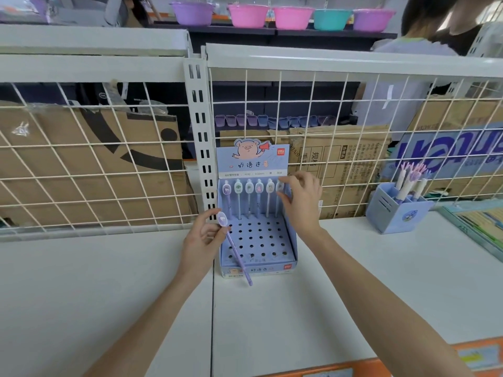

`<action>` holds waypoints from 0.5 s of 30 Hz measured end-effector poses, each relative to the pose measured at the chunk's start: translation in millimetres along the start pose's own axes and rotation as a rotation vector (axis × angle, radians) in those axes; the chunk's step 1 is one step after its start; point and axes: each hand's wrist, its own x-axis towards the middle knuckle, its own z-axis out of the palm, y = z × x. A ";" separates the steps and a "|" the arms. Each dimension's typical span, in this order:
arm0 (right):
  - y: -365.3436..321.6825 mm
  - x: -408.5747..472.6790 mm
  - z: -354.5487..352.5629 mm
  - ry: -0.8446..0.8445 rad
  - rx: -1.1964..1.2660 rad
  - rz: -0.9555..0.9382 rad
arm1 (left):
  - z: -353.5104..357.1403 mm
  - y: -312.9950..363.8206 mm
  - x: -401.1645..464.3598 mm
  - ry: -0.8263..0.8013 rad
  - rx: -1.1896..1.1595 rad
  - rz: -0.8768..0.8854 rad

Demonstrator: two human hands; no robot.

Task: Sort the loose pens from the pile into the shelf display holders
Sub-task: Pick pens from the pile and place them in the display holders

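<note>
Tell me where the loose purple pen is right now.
In the head view, the purple pen is pinched in the left hand, slanting across the display box's front-left corner.

The shelf (109, 281) is smooth, matt white painted metal, the grid (95, 172) behind it white-coated wire. The holder (290, 240) is printed blue card with a slight sheen. The pen (236, 251) looks glossy purple plastic. Boxes (81, 164) are matt brown cardboard.
</note>
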 end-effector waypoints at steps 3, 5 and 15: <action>-2.2 1.2 -2.3 -0.003 -0.031 0.004 | -0.4 -0.2 -0.9 0.003 0.015 0.002; -4.0 2.0 -4.1 -0.013 -0.041 0.014 | -0.9 -1.0 -0.9 0.006 0.016 -0.002; -35.4 6.8 -22.9 -0.179 0.137 0.130 | -4.5 11.7 -2.8 0.005 -0.031 0.027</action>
